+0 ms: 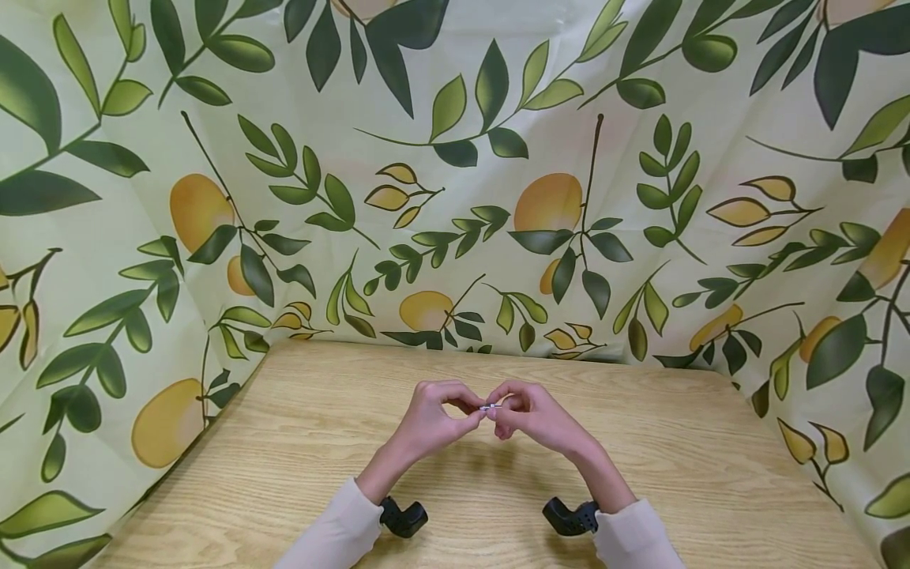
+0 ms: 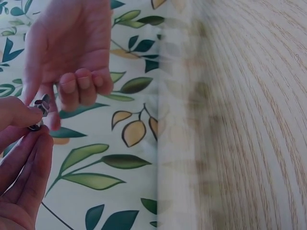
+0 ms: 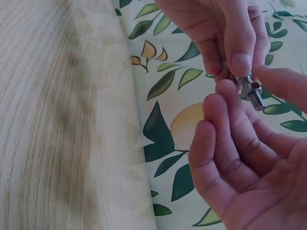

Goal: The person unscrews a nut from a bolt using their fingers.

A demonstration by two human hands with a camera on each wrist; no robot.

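A small metal bolt (image 3: 258,102) with thread showing on both sides of a hex nut (image 3: 250,89) is held between the two hands above the table. The left hand (image 1: 439,415) pinches one end of the bolt between thumb and fingers, which hide that end. At the nut, the right hand (image 1: 535,412) has its thumb and a fingertip on either side, while the bolt's other end sticks out past it. In the left wrist view, the right hand's other fingers (image 2: 84,86) are loosely bent and apart from the bolt.
Beneath both hands lies a light wood-grain table (image 1: 284,450). A cloth backdrop (image 1: 455,190) printed with leaves and fruit stands behind it and along its sides. Black wrist mounts (image 1: 404,518) project inward from both wrists.
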